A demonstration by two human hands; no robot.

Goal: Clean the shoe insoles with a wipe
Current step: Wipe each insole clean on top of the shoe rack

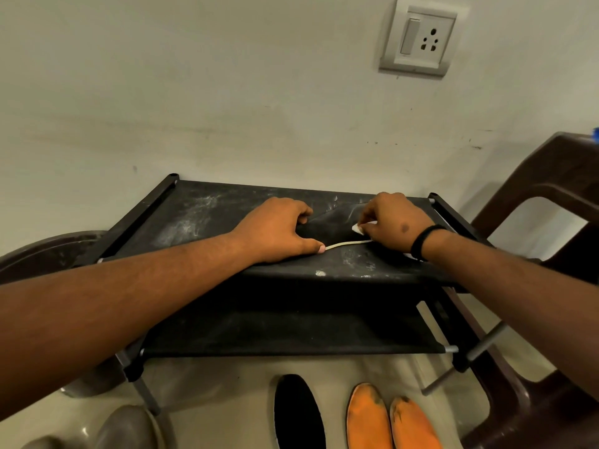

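Observation:
A black insole with a pale edge lies on the top shelf of a dusty black fabric shoe rack. My left hand presses down on its left end, thumb on the pale edge. My right hand holds a small white wipe against the insole's right end. On the floor in front lie another black insole and two orange insoles.
A brown plastic chair stands at the right of the rack. A round brown tub sits at the left. Grey shoes lie at the bottom left. A wall socket is above. The rack has a lower shelf.

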